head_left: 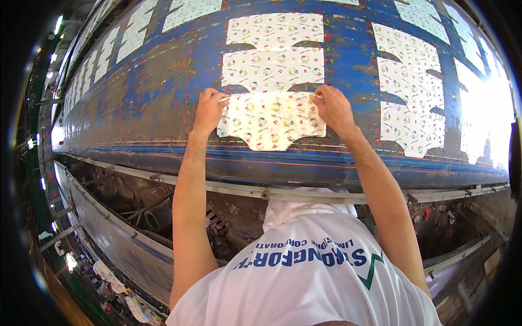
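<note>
A long table [147, 103] with a worn blue and dark-brown surface stretches across the room, a metal rail [234, 188] along its near edge above a dim, littered hollow [435, 217], while small bright lamps [58, 24] dot the shadowy left and white glare [486, 119] floods the right.

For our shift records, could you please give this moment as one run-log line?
printed panel: spread over blue table | left hand: pinching upper left corner | right hand: pinching upper right corner | matching panels: beyond
</note>
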### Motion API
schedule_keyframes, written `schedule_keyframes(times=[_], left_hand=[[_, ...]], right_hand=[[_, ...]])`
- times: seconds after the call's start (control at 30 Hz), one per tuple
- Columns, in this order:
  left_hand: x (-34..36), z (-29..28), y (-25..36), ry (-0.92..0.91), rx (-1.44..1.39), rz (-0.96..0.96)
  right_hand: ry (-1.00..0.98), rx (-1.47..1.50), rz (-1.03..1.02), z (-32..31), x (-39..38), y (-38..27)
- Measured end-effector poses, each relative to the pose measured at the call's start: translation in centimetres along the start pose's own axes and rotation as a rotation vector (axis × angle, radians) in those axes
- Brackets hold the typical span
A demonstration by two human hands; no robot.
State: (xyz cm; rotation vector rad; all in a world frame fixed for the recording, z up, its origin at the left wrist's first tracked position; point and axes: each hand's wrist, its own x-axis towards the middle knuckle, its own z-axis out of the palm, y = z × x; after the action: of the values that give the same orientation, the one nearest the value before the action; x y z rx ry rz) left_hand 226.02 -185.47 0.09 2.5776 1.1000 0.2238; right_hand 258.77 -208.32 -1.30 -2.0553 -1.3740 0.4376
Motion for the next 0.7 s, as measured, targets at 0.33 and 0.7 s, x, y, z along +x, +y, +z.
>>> schedule_keyframes(times=[0.33, 0.7], left_hand=[[-0.9, 0.1, 2.5, -0.084, 0.076, -0.184], [0.1, -0.6, 1.2, -0.076, 0.094, -0.083]], right_hand=[[-0.028, -0.005, -0.069, 0.0, -0.2, 0.6], [0.027, -0.071, -0.052, 0.0, -0.3, 0.1]])
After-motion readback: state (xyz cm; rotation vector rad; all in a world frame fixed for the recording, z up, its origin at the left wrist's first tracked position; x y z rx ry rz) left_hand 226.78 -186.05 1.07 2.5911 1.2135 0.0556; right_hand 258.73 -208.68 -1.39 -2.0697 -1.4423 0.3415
